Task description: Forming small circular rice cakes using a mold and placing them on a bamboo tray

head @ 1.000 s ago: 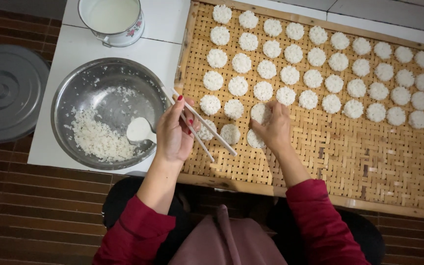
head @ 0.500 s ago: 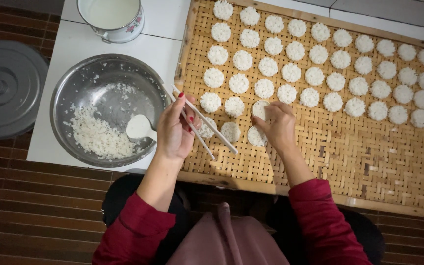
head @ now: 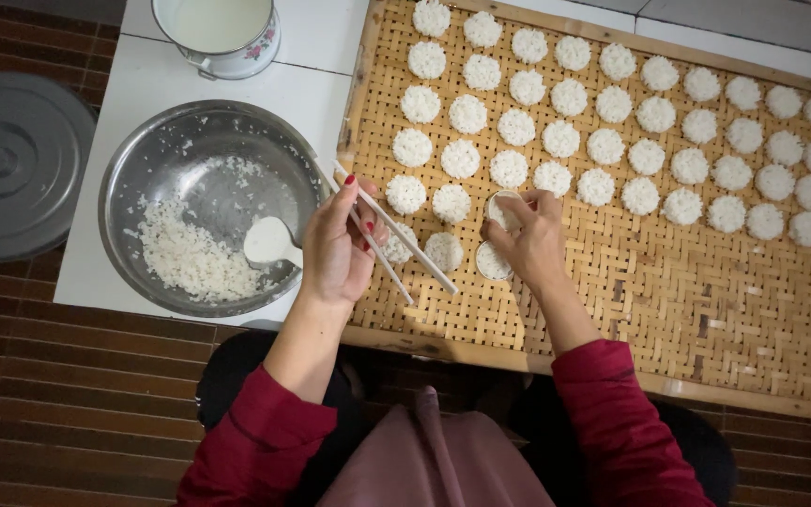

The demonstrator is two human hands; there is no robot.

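Observation:
My left hand grips a pair of pale chopsticks whose tips point down and right over the woven bamboo tray. My right hand is closed around a small round ring mould filled with white rice, pressed onto the tray. Round white rice cakes lie in rows across the tray; one rice cake sits just under my right hand. Both sleeves are dark red.
A steel bowl with loose cooked rice and a white spoon sits left of the tray on a white table. A white enamel pot stands behind it. A grey metal lid lies far left on the brick floor.
My right hand has shifted slightly up the tray onto the ring mould. My left hand with the chopsticks has stayed nearly still.

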